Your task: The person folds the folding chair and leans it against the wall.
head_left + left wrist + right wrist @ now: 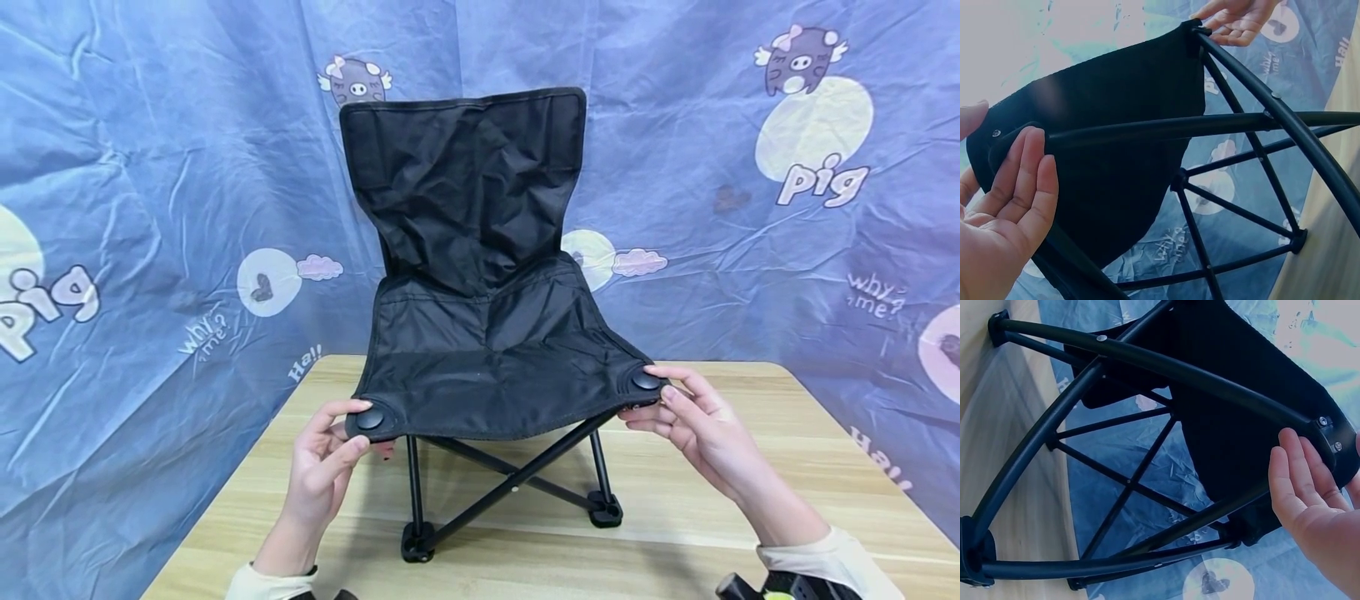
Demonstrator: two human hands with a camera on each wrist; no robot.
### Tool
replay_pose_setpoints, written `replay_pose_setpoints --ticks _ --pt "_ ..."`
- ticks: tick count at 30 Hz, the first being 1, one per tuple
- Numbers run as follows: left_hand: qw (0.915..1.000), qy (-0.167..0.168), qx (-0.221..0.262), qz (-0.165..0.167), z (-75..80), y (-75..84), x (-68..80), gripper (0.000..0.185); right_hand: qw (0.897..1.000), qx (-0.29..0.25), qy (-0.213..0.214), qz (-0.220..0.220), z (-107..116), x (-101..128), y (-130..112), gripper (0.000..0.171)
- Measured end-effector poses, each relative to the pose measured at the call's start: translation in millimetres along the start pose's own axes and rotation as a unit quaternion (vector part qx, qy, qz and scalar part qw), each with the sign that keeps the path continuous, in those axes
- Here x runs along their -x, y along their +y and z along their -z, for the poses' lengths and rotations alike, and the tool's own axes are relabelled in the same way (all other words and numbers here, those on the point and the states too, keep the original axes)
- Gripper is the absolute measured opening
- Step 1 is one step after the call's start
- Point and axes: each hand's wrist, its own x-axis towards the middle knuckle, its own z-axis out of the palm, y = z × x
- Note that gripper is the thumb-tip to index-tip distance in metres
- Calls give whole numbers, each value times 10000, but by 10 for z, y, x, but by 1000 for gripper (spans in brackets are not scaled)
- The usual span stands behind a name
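A black folding chair [480, 367] with a fabric seat and backrest stands unfolded and upright on the table. My left hand [318, 467] grips the seat's front left corner, thumb and index finger beside its round black cap [369, 418]. At the front right corner my right hand [701, 429] holds the fabric next to the other round cap [646, 380]. From below, the left wrist view shows the left fingers [1025, 165] curled under the corner by a tube end. In the right wrist view, the right fingers [1300, 472] lie beneath the corner near two screws. Crossed black legs [513, 479] end in plastic feet.
The chair's front feet [417, 543] rest on a light wooden table [750, 467]. A blue patterned cloth [187, 208] hangs behind the table and along both sides, close to its edges. Straps with devices [795, 586] sit on the wrists.
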Motion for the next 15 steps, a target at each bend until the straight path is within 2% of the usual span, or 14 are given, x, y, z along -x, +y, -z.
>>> replay_pose_setpoints --ticks 15 --pt "9998 56 168 61 -50 10 -68 43 9998 104 -45 -161 -12 -55 -47 45"
